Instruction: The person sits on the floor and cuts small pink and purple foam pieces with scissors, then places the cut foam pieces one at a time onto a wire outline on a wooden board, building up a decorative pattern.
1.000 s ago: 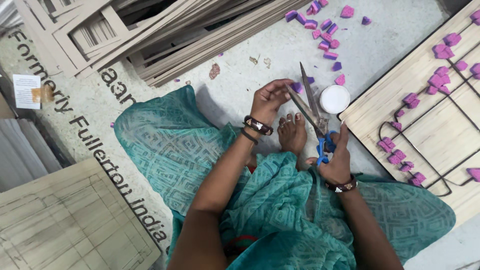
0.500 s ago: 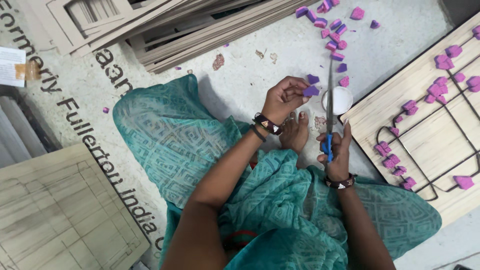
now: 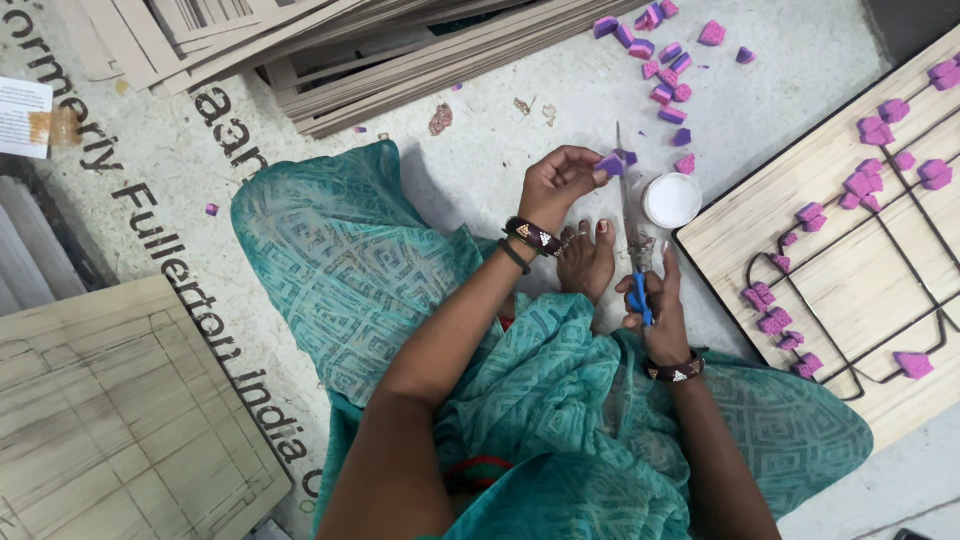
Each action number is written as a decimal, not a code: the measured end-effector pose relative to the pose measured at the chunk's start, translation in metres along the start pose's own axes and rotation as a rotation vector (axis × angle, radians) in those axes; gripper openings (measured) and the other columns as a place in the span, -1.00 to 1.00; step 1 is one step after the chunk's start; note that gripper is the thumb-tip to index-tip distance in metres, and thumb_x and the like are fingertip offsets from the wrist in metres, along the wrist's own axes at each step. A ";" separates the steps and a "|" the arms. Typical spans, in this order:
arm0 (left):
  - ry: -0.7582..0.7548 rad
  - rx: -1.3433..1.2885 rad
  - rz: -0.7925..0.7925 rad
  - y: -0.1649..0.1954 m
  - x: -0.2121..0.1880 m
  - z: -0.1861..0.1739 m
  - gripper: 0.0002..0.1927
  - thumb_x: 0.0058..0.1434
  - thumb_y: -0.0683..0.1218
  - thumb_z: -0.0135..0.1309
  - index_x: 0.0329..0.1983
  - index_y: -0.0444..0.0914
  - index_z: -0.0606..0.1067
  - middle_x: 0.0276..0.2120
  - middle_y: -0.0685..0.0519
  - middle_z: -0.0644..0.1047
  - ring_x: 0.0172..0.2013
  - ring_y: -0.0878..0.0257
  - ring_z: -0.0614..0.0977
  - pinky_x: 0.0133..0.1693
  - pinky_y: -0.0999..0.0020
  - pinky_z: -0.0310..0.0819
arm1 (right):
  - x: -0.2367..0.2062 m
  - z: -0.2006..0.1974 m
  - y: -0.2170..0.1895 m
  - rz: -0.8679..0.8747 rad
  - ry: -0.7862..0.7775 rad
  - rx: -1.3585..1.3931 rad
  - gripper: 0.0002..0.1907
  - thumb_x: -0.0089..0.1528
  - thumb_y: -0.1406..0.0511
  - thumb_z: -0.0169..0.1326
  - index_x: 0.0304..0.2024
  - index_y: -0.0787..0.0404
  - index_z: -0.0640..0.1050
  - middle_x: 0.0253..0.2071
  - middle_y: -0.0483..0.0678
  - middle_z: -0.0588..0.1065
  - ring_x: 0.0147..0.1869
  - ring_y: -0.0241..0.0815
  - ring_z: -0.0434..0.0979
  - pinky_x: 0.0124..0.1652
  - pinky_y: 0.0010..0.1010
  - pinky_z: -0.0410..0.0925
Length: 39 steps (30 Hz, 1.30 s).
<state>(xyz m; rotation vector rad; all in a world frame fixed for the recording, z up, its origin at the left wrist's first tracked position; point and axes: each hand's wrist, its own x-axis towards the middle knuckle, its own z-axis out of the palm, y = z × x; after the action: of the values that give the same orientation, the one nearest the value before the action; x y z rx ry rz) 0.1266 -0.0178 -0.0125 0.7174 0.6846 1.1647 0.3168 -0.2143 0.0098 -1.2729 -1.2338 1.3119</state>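
Trimming step, by the look of it: left hand (image 3: 560, 180) pinching small purple foam block (image 3: 610, 164) at the fingertips, right hand (image 3: 655, 310) clamped on blue-handled steel scissors (image 3: 632, 235), blades pointing up beside the block. Next, probably, blades closing squarely on foam. Round white lid (image 3: 672, 200) just beside; white paper label (image 3: 22, 118) far left; black lettering (image 3: 170, 240) across pale floor.

Speckled pale floor (image 3: 480, 150) under stacked wooden boards (image 3: 400, 50).
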 end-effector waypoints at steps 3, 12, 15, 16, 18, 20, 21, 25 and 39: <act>-0.025 0.036 -0.061 0.002 -0.004 0.002 -0.75 0.25 -0.36 0.19 0.00 -0.40 0.56 -0.17 -0.01 0.67 -0.12 0.29 0.69 -0.02 0.40 0.63 | -0.001 0.002 -0.003 0.115 0.053 -0.107 0.29 0.04 0.38 0.27 0.63 -0.02 -0.23 -0.03 0.07 0.50 -0.08 -0.23 0.49 -0.27 -0.58 0.39; -0.089 0.100 -0.068 -0.003 -0.016 0.005 -0.78 0.20 -0.42 0.21 -0.09 -0.44 0.60 -0.13 -0.05 0.62 -0.07 0.24 0.69 0.02 0.37 0.63 | -0.001 0.006 -0.010 0.030 0.092 -0.175 0.37 0.03 0.15 0.38 0.62 0.10 -0.26 -0.06 0.00 0.53 -0.20 -0.27 0.44 -0.23 -0.52 0.34; -0.099 0.123 -0.104 -0.008 -0.016 0.005 -0.80 0.20 -0.42 0.21 -0.11 -0.43 0.60 -0.13 -0.07 0.66 -0.08 0.25 0.69 0.02 0.37 0.65 | -0.002 0.007 -0.015 -0.004 0.090 -0.293 0.40 0.06 -0.04 0.35 0.64 0.12 -0.26 -0.03 -0.02 0.54 -0.14 -0.26 0.46 -0.13 -0.45 0.38; -0.107 0.141 -0.094 -0.009 -0.016 0.005 -0.81 0.19 -0.42 0.21 -0.13 -0.44 0.60 -0.12 -0.06 0.65 -0.09 0.25 0.69 0.02 0.37 0.65 | -0.001 0.007 -0.017 -0.004 0.089 -0.313 0.41 0.04 -0.05 0.36 0.64 0.13 -0.26 -0.03 -0.02 0.53 -0.14 -0.25 0.46 -0.14 -0.44 0.38; -0.124 0.178 -0.074 -0.011 -0.016 0.005 -0.84 0.18 -0.42 0.21 -0.17 -0.44 0.61 -0.12 -0.05 0.64 -0.09 0.26 0.70 0.02 0.37 0.66 | 0.002 0.008 -0.020 -0.005 0.086 -0.353 0.45 0.00 -0.07 0.37 0.63 0.13 -0.27 -0.05 -0.01 0.53 -0.15 -0.22 0.46 -0.15 -0.41 0.37; -0.137 0.210 -0.050 -0.012 -0.016 0.005 -0.86 0.16 -0.43 0.20 -0.22 -0.44 0.60 -0.12 -0.05 0.63 -0.10 0.27 0.69 0.00 0.38 0.66 | 0.006 0.009 -0.023 0.002 0.103 -0.389 0.49 -0.07 -0.13 0.34 0.61 0.15 -0.27 -0.10 -0.04 0.53 -0.24 -0.24 0.45 -0.22 -0.42 0.36; -0.144 0.226 -0.039 -0.012 -0.017 0.005 -0.87 0.16 -0.43 0.20 -0.24 -0.45 0.60 -0.12 -0.05 0.63 -0.11 0.27 0.69 -0.01 0.38 0.66 | 0.007 0.010 -0.025 0.007 0.112 -0.408 0.51 -0.11 -0.16 0.32 0.60 0.16 -0.27 -0.13 -0.06 0.53 -0.28 -0.26 0.44 -0.25 -0.43 0.35; -0.183 0.270 0.002 -0.011 -0.018 0.004 -0.88 0.16 -0.44 0.21 -0.25 -0.45 0.60 -0.13 -0.05 0.62 -0.13 0.28 0.69 -0.03 0.41 0.65 | 0.007 0.013 -0.031 0.062 0.171 -0.309 0.44 -0.02 -0.03 0.42 0.63 0.18 -0.19 -0.33 -0.10 0.40 -0.28 -0.30 0.40 -0.25 -0.47 0.31; 0.030 -0.108 -0.288 -0.006 -0.012 0.001 -0.76 0.14 -0.41 0.17 -0.10 -0.50 0.57 -0.12 -0.11 0.61 -0.10 0.06 0.70 0.03 0.13 0.67 | 0.007 0.024 -0.038 0.173 0.244 -0.380 0.03 0.02 0.47 0.33 0.49 0.28 0.15 -0.28 -0.05 0.60 -0.31 -0.39 0.53 -0.25 -0.52 0.41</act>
<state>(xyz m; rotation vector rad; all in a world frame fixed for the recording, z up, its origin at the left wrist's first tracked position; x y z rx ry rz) 0.1276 -0.0307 -0.0153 0.4923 0.7184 0.9412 0.2911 -0.2052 0.0459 -1.7876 -1.2551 1.0276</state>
